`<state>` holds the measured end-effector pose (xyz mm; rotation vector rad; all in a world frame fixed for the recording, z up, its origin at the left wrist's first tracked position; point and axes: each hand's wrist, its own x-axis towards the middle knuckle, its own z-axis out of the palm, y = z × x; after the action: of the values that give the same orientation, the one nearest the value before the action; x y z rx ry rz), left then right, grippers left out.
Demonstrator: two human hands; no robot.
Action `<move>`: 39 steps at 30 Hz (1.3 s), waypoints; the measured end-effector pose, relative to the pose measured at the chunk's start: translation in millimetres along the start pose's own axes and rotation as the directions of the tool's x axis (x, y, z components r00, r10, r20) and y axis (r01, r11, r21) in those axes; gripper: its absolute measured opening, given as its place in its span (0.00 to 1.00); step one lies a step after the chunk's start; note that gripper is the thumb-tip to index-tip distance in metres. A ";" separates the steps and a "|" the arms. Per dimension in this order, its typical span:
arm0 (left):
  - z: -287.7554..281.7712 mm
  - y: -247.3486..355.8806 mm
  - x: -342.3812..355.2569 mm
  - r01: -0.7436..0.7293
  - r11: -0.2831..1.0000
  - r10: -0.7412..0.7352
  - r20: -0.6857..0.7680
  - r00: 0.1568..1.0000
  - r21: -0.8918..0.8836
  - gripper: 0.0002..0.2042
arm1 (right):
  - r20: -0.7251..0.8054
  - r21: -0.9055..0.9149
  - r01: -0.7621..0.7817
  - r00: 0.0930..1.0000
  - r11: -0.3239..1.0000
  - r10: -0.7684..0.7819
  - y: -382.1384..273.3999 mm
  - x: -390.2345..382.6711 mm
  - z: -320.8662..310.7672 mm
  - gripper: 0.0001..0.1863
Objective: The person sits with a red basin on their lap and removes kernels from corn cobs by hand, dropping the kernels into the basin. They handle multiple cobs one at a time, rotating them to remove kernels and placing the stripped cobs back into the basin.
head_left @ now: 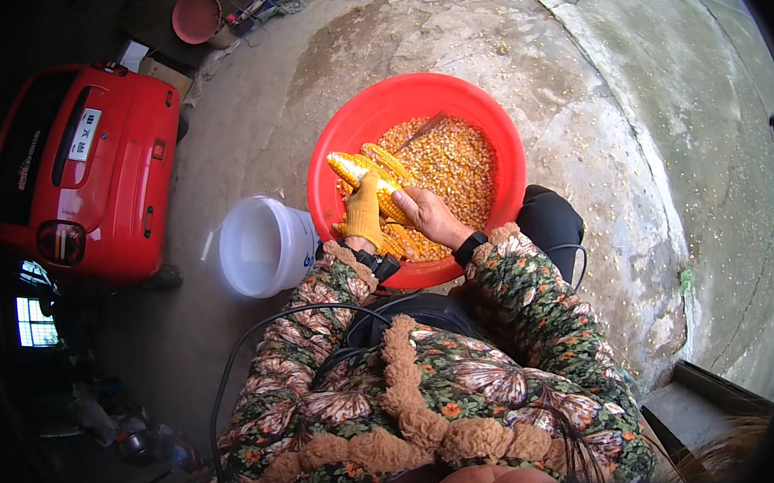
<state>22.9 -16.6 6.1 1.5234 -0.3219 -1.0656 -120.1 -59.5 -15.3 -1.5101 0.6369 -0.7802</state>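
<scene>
Over a wide red basin (pixel 504 135), my left hand (pixel 364 214), in a yellow glove, is closed around a yellow corn cob (pixel 344 165). The cob slants from upper left to lower right. My bare right hand (pixel 437 219) grips its lower end, the thumb pressed along the cob and the other fingers mostly hidden beneath. Loose corn kernels (pixel 456 166) fill much of the basin. More corn cobs (pixel 385 159) lie at its left side, partly under my hands. A narrow dark flat tool (pixel 429 128) rests on the kernels near the far rim.
A white bucket (pixel 300 235) stands just left of the basin. Farther left is a red car (pixel 133 162). Another reddish basin (pixel 196 17) is at the back left. Scattered kernels dot the concrete floor (pixel 570 124). A black cable (pixel 225 384) runs across my left arm.
</scene>
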 end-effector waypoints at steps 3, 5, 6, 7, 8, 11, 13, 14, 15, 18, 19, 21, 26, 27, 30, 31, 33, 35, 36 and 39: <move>2.5 -5.8 0.9 -0.030 0.997 0.038 -0.109 0.993 0.073 0.23 | -0.056 -0.057 -0.094 0.994 0.994 0.091 1.3 -2.3 -0.5 0.27; 3.6 -9.0 2.0 -0.106 0.981 0.127 -0.124 0.984 0.161 0.23 | -0.079 -0.209 -0.080 0.995 0.975 0.065 0.9 -1.2 -3.5 0.26; 4.0 -10.1 3.1 -0.144 0.968 0.172 -0.128 0.977 0.205 0.23 | -0.091 -0.279 -0.063 0.995 0.958 0.039 -0.3 0.5 -4.2 0.26; 3.9 -11.6 3.4 -0.130 0.975 0.155 -0.134 0.979 0.178 0.23 | -0.105 -0.281 -0.047 0.994 0.958 0.018 -1.8 1.2 -6.2 0.27; 3.6 -13.2 3.5 -0.117 0.982 0.138 -0.139 0.981 0.149 0.22 | -0.061 -0.177 -0.151 0.988 0.973 0.142 -3.6 1.3 -8.4 0.28; 4.2 -13.3 9.2 -0.134 0.980 0.157 -0.161 0.974 0.144 0.23 | 0.085 -0.009 -0.360 0.929 0.933 0.360 -11.3 1.5 -16.1 0.30; 4.1 -12.5 11.9 -0.119 0.982 0.143 -0.167 0.975 0.145 0.23 | 0.089 -0.110 -0.186 0.977 0.976 0.196 -15.3 -1.7 -13.4 0.30; 3.9 -12.1 12.5 -0.090 0.987 0.112 -0.168 0.979 0.134 0.23 | 0.103 -0.148 -0.092 0.989 0.985 0.108 -15.8 -3.2 -11.2 0.30; 4.0 -11.7 12.7 -0.070 0.990 0.090 -0.172 0.981 0.119 0.23 | 0.106 -0.166 -0.083 0.989 0.983 0.101 -15.2 -3.5 -11.0 0.30; 5.1 -11.7 10.9 -0.047 0.994 0.064 -0.183 0.981 0.100 0.22 | 0.084 -0.158 -0.078 0.992 0.984 0.092 -6.0 -3.5 -6.3 0.27; 5.8 -11.9 9.9 -0.060 0.990 0.084 -0.196 0.977 0.127 0.22 | 0.064 -0.164 -0.068 0.995 0.984 0.079 -1.6 -3.0 -4.0 0.27; 7.9 -12.3 8.2 -0.086 0.980 0.126 -0.221 0.967 0.182 0.22 | 0.023 -0.168 -0.027 0.999 0.985 0.031 6.9 -1.1 0.3 0.27; 11.4 -10.6 4.7 -0.078 0.980 0.119 -0.225 0.967 0.183 0.23 | -0.040 -0.227 -0.104 0.994 0.968 0.098 10.6 5.5 -3.7 0.30; 11.5 -9.8 4.1 -0.057 0.986 0.092 -0.230 0.969 0.157 0.23 | -0.038 -0.247 -0.128 0.992 0.960 0.122 7.9 5.5 -5.8 0.31; 11.3 -9.6 2.2 -0.071 0.974 0.108 -0.164 0.981 0.214 0.24 | 0.149 -0.016 -0.337 0.930 0.942 0.335 -0.7 4.2 -15.4 0.32; 10.9 -10.7 1.2 -0.087 0.957 0.133 -0.155 0.979 0.276 0.25 | 0.091 -0.086 -0.165 0.981 0.983 0.172 -3.4 4.4 -9.3 0.36; 9.5 -14.9 -0.7 -0.155 0.912 0.211 -0.112 0.971 0.381 0.26 | 0.066 -0.112 -0.076 0.994 0.991 0.084 -5.5 3.7 -5.1 0.36; 7.1 -20.3 -2.1 -0.295 0.854 0.342 -0.034 0.939 0.428 0.26 | 0.061 -0.132 -0.017 0.998 0.991 0.025 -3.9 4.2 -2.1 0.34; 5.9 -22.6 -2.2 -0.366 0.810 0.408 0.007 0.913 0.458 0.27 | 0.087 -0.070 -0.041 0.995 0.997 0.047 -1.8 3.1 -3.2 0.32; 3.8 -25.8 -1.8 -0.406 0.751 0.448 0.050 0.893 0.521 0.26 | 0.124 0.043 -0.208 0.972 0.977 0.201 4.2 2.6 -3.4 0.27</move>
<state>9.9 -10.7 -15.8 1.8400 -0.9227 -0.5621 -120.9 -64.0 -19.2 -1.4034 0.6646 -0.5416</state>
